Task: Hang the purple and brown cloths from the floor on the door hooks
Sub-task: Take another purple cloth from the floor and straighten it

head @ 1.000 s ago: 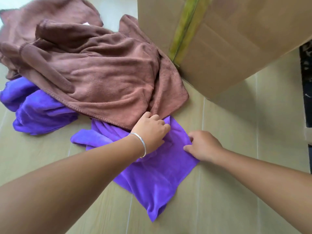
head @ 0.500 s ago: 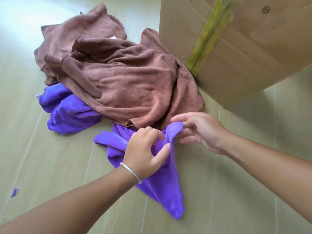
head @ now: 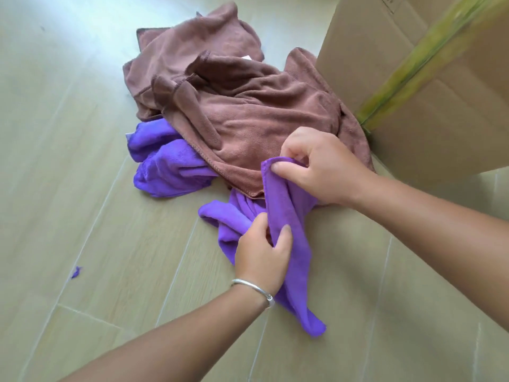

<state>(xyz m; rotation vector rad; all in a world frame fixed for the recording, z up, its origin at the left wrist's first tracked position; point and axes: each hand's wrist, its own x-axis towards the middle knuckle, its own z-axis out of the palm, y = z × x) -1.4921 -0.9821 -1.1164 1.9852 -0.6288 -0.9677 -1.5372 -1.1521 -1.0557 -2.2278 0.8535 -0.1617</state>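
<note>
A purple cloth lies partly on the wooden floor, its upper corner lifted. My right hand pinches that raised corner between thumb and fingers. Lower down, my left hand, with a silver bangle on the wrist, grips a fold of the same cloth. A large crumpled brown cloth lies just behind, overlapping the purple cloth's far edge. A second purple cloth is bunched to the left, half under the brown one. No door or hooks are in view.
A big cardboard box with yellow-green tape stands at the right, touching the brown cloth. A small purple scrap lies on the floor at the left. The pale wood floor stretches left and toward me.
My right hand has raised the purple cloth's corner higher off the floor. My left hand slid down the cloth and now grips a fold. The camera has pulled back and shifted.
</note>
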